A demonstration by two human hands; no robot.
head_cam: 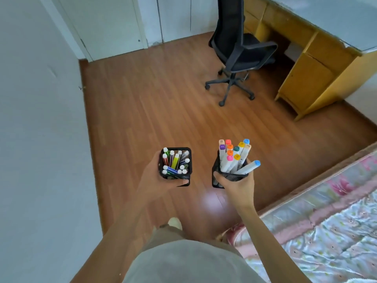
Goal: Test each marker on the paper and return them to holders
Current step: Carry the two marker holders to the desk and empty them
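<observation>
Hands (155, 176) (238, 183) around holders (175, 176) (228, 177) — (both full)

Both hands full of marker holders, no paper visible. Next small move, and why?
Probably carry both holders to the yellow desk and set them down. The left hand grips the mesh holder of thin markers, and the right hand grips the mesh holder of thick white markers, so neither hand can pull a marker. No paper shows in this view.
</observation>
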